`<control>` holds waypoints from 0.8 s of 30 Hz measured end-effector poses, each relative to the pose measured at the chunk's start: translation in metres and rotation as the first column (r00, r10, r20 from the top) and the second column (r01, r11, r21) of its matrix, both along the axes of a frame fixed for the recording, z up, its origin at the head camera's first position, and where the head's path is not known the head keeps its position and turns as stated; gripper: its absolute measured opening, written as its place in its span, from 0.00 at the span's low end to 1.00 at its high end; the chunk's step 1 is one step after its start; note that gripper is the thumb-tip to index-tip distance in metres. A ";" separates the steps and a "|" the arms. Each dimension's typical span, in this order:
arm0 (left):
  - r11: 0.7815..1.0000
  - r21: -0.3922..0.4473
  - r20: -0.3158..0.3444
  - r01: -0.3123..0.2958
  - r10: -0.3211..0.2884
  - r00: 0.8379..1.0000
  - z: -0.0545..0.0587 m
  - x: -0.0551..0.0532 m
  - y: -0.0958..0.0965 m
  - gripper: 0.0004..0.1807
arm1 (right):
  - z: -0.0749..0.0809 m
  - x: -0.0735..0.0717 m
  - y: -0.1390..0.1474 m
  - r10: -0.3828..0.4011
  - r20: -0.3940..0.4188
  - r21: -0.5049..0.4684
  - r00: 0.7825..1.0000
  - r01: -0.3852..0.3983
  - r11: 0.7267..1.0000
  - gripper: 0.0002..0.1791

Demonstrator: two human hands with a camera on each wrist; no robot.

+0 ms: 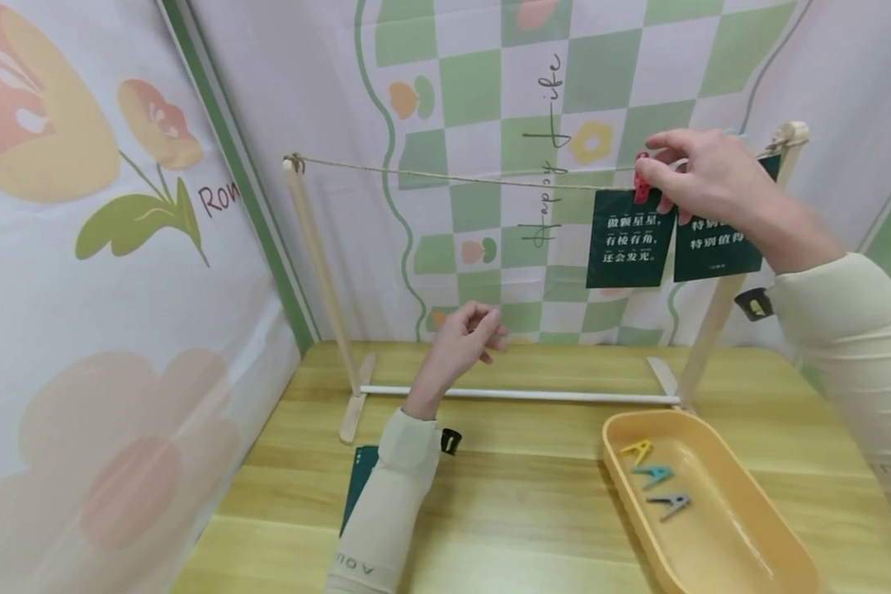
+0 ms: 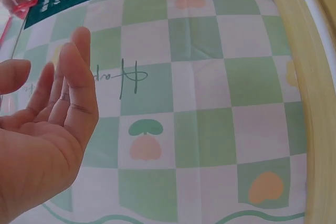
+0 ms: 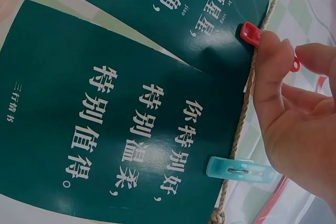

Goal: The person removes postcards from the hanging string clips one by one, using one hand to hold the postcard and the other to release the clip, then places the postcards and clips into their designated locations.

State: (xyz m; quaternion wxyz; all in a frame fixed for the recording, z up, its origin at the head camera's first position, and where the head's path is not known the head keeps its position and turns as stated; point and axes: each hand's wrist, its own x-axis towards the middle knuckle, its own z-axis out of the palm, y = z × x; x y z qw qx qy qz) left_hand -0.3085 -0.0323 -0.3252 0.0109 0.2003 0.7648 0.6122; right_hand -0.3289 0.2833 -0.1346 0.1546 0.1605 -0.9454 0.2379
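At the right part of the twine (image 1: 460,177), my right hand (image 1: 720,186) pinches a red clothespin (image 1: 642,180) between thumb and fingers. The clothespin sits at the top edge of a dark green card (image 1: 627,247) with white lettering. Beside it a second green card (image 3: 131,119) hangs from the twine by a turquoise clothespin (image 3: 241,170); my right hand partly covers this card in the head view. My left hand (image 1: 464,342) is held in the air above the table, fingers loosely bent and holding nothing. In the left wrist view its palm (image 2: 42,150) faces the checkered cloth.
Wooden posts (image 1: 319,272) and a white rod (image 1: 527,395) form the frame. An orange tray (image 1: 742,495) holds yellow, turquoise and grey clothespins (image 1: 668,503). More green cards (image 1: 358,478) lie partly under my left forearm. A patterned cloth (image 1: 460,91) hangs behind.
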 end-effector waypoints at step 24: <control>1.000 0.009 -0.053 -0.004 0.004 0.999 0.021 0.005 0.047 0.15 | 0.004 -0.002 0.003 -0.013 -0.016 0.004 1.000 0.013 1.000 0.27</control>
